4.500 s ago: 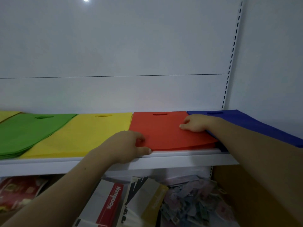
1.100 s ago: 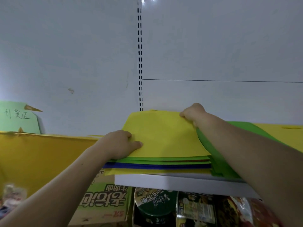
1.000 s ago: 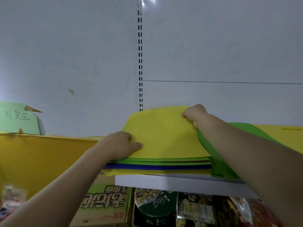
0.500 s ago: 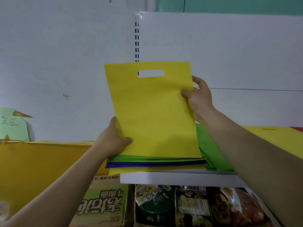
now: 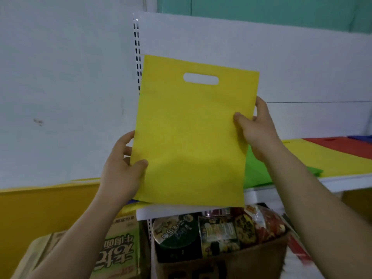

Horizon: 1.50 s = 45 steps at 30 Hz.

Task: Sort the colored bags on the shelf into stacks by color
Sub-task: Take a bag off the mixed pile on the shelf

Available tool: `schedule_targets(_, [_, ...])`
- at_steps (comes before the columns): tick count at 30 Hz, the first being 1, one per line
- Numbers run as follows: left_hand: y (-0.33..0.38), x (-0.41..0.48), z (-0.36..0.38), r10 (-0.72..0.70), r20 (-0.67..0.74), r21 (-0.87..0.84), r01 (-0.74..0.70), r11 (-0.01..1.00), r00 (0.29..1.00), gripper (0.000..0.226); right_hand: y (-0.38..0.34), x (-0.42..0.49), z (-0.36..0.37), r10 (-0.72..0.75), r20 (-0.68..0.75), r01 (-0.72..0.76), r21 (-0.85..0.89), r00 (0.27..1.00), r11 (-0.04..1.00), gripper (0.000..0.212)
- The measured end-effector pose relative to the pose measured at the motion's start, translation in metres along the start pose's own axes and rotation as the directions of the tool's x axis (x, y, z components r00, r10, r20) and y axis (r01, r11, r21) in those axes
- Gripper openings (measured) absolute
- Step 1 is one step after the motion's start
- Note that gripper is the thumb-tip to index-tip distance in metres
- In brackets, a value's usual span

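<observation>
The left hand (image 5: 122, 172) grips the lower left edge of the yellow bag (image 5: 193, 133), thumb on the front and fingers curled behind. The bag is flat, thin and shaped like a tall rectangle. Its face looks soft, like cloth, and it has a long rounded handle hole (image 5: 200, 78) near the top. It is held up in the air in front of the shelf (image 5: 342, 182), a little tilted. The right hand (image 5: 255, 131) pinches the bag's right edge, thumb on the front.

Just right of the bag, partly behind it, flat green bags (image 5: 255, 174) lie on the shelf. Further right lie a yellow stack (image 5: 322, 158), then a red stack (image 5: 346, 146).

The shelf is a smooth white board. Behind the bag is a white wall, with a strip of dark slots (image 5: 137, 47) at the bag's top left corner. Below and left of the bag stands a cardboard box (image 5: 118, 248) with green print. Under the bag, a round noodle bowl (image 5: 175, 234) and shiny snack packs (image 5: 261, 220) sit in a brown box (image 5: 231, 262).
</observation>
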<state>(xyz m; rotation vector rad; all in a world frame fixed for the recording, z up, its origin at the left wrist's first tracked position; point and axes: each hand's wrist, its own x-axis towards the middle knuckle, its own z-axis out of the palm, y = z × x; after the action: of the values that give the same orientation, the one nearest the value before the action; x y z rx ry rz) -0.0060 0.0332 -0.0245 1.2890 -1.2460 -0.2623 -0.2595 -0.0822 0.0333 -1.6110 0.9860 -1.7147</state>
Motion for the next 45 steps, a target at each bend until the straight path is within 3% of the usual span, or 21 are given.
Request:
schedule_targets(2, [0.005, -0.009, 0.011, 0.009, 0.045, 0.009, -0.01, 1.0, 0.999, 0.059, 0.003, -0.012, -0.019, 0.044, 0.002, -0.044, -0.002, 0.999, 0.999, 0.056])
schedule_targets(9, [0.04, -0.049, 0.073, 0.054, 0.161, -0.073, -0.042, 0.996, 0.985, 0.057, 0.011, -0.044, -0.111, -0.007, -0.209, -0.006, -0.061, 0.978, 0.998, 0.048])
schedule_targets(19, [0.099, -0.125, 0.242, 0.065, 0.319, -0.156, -0.016, 0.988, 0.945, 0.062, 0.024, -0.071, -0.311, -0.05, -0.373, -0.02, -0.183, 0.926, 0.983, 0.04])
schedule_targets(28, [0.141, -0.18, 0.372, 0.113, 0.434, -0.235, -0.009, 0.972, 0.894, 0.059, 0.034, -0.092, -0.46, -0.045, -0.524, -0.116, -0.27, 0.85, 0.956, 0.048])
schedule_targets(36, [0.151, -0.173, 0.448, 0.111, 0.512, -0.296, 0.054, 0.954, 0.852, 0.057, 0.052, -0.06, -0.512, -0.079, -0.581, -0.165, -0.354, 0.81, 0.92, 0.048])
schedule_targets(45, [0.139, -0.092, 0.496, 0.117, 0.408, -0.205, -0.034, 0.978, 0.905, 0.059, 0.093, 0.051, -0.5, -0.048, -0.474, -0.134, -0.343, 0.879, 0.93, 0.048])
